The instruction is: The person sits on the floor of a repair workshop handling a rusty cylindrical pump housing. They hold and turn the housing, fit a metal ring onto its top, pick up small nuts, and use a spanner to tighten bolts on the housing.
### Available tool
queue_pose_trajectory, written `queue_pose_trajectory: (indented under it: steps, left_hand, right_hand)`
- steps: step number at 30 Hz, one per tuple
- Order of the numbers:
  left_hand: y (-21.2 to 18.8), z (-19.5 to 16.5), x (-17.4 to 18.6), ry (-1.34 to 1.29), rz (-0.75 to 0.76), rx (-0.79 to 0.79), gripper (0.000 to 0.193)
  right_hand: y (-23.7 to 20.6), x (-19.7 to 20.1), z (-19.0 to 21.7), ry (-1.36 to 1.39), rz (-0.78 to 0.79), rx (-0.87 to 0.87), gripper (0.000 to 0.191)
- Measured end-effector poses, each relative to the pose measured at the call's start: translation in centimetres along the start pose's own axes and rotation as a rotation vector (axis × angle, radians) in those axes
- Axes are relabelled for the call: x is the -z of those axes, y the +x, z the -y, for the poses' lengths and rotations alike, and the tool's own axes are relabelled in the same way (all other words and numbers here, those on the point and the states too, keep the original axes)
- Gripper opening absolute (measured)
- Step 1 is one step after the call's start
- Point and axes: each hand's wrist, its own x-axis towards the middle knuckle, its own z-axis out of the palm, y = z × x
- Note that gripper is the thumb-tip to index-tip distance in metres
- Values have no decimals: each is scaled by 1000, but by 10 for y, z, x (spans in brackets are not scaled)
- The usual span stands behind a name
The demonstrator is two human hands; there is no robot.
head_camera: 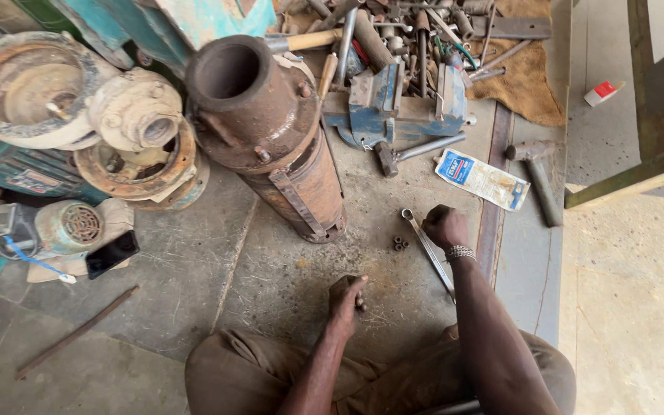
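Sitting: a person sits low on a concrete floor [194,261], knees in brown trousers at the bottom edge, both arms reaching forward.
Left hand: the left hand [345,298] rests on the floor just ahead of the knees, fingers curled tight around a small dark piece; what the piece is cannot be told.
Right hand: the right hand [445,226], with a metal bracelet [460,252] on the wrist, is clenched with its knuckles down beside a spanner; whether it grips the spanner or only touches it cannot be told.
Spanner: the spanner [428,250] lies flat on the floor, ring end away from the person, shaft running back under the right forearm.
Nuts: a small cluster of dark nuts [400,243] sits on the floor just left of the spanner, between the two hands.
Pump: a rusty pump body [270,131] lies tilted ahead of the hands, open pipe mouth toward the camera.
Vise: a blue vise [393,107] stands behind it among loose tools.
Packet: a white and blue packet [482,178] lies beyond the right hand.
Hammer: a hammer [538,173] lies right of the packet.
Phone: a black phone [111,253] lies at left.
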Motion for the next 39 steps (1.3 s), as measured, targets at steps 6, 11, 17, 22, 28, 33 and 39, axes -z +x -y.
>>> queue_pose_trajectory:
  steps: [6,11,17,22,28,33,39]
  left_hand:
    - [-27,-61,-19,282,57,-536,41]
    - [-41,-111,-27,360,182,-798,27]
    - [-94,-147,2,245,206,-772,22]
    - [-113,-167,40,356,240,-760,20]
    - [-112,-171,66,107,249,-825,16]
    - [-114,-209,92,-8,102,-667,14]
    - [-96,-322,91,66,-29,-1113,11]
  right_hand:
    - [-38,53,47,1207,225,173,14]
    - [-96,76,83,1196,398,410,15]
    - [-122,74,122,1107,412,419,16]
    - [-137,61,146,1074,432,408,16]
    - [-148,51,177,1073,405,403,17]
    - [-140,86,214,1291,353,460,10]
    - [-110,156,274,1221,52,655,15]
